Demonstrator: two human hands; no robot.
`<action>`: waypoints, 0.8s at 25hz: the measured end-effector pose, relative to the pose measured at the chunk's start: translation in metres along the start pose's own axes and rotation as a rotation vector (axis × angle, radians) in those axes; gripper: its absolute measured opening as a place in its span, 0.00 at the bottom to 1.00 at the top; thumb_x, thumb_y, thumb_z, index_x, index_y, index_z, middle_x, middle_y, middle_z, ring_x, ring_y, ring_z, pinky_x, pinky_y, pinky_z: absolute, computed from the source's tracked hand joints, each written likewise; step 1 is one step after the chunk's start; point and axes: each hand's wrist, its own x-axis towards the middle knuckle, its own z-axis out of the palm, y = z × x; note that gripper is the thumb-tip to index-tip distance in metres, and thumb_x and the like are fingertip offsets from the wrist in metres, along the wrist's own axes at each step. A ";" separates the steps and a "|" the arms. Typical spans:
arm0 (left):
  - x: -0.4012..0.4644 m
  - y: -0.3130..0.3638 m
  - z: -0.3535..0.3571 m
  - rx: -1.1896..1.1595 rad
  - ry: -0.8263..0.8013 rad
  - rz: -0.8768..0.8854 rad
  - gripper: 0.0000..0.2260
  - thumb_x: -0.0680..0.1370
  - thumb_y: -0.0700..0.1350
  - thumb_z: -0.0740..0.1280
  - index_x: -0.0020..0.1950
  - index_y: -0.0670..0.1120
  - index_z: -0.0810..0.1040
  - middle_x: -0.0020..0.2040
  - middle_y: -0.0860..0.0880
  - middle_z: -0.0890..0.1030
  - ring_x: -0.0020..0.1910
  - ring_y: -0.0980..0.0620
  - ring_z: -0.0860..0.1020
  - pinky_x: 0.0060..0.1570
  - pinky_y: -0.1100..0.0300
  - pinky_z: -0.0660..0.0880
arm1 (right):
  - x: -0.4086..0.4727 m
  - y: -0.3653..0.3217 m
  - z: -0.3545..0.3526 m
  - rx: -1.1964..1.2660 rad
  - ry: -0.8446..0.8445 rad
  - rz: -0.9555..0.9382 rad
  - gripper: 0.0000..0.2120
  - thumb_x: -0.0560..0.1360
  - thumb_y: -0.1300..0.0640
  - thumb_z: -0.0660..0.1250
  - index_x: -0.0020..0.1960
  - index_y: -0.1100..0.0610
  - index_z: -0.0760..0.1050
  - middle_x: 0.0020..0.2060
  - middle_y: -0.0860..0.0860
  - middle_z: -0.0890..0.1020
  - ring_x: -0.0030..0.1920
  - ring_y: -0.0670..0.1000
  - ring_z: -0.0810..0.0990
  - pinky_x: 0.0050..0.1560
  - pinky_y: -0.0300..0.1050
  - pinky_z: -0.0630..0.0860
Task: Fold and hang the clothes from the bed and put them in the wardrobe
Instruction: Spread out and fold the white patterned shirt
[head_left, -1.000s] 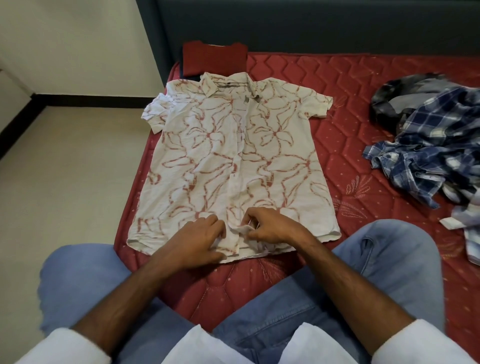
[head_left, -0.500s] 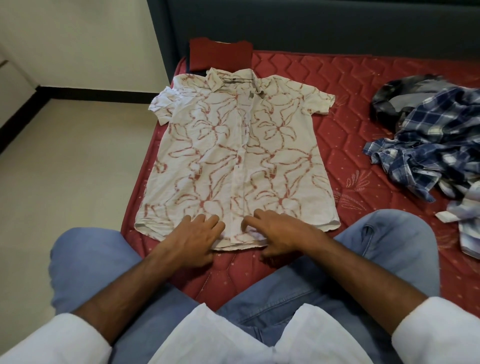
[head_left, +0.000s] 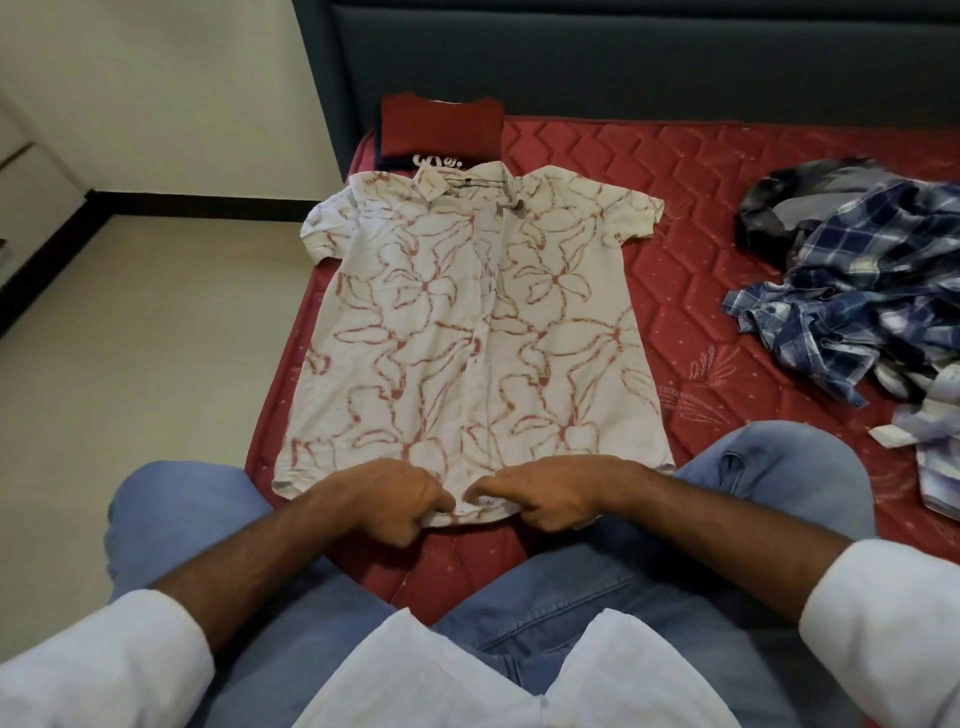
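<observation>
Head view, both hands (head_left: 387, 501) (head_left: 545, 499) pinching shirt (head_left: 467, 332) hem

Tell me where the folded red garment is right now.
In the head view, the folded red garment lies at the mattress's far left corner, against the dark headboard, just beyond the white floral short-sleeved shirt's collar.

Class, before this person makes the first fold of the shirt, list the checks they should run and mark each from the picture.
1. White short-sleeved shirt with red floral lines lies flat, front up: ok.
2. Both sleeves spread out: ok.
3. Left hand and right hand grip the bottom hem: ok.
4. Front placket buttoned fully: cannot tell.
5. Blue checked shirt pile apart from it: ok.
6. Collar overlaps the folded dark red garment: not ok.
</observation>
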 end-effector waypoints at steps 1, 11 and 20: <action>-0.001 0.004 0.001 -0.028 -0.027 0.004 0.06 0.72 0.43 0.63 0.47 0.51 0.70 0.48 0.46 0.79 0.45 0.45 0.78 0.43 0.51 0.75 | 0.000 0.000 0.001 0.040 -0.024 0.003 0.32 0.75 0.68 0.61 0.77 0.52 0.61 0.62 0.60 0.77 0.55 0.56 0.76 0.54 0.50 0.72; 0.027 -0.055 -0.043 -0.550 0.475 -0.250 0.10 0.82 0.40 0.62 0.61 0.48 0.78 0.50 0.51 0.81 0.47 0.54 0.78 0.49 0.58 0.74 | 0.026 0.028 -0.066 0.568 0.277 0.199 0.11 0.81 0.59 0.65 0.63 0.54 0.77 0.49 0.53 0.84 0.44 0.53 0.85 0.44 0.47 0.84; 0.102 -0.076 -0.031 -0.788 0.822 -0.304 0.22 0.78 0.30 0.59 0.68 0.47 0.77 0.55 0.49 0.70 0.55 0.57 0.72 0.56 0.67 0.69 | 0.104 0.044 -0.059 0.412 0.818 0.662 0.27 0.71 0.37 0.72 0.58 0.56 0.72 0.48 0.49 0.80 0.46 0.51 0.79 0.39 0.46 0.72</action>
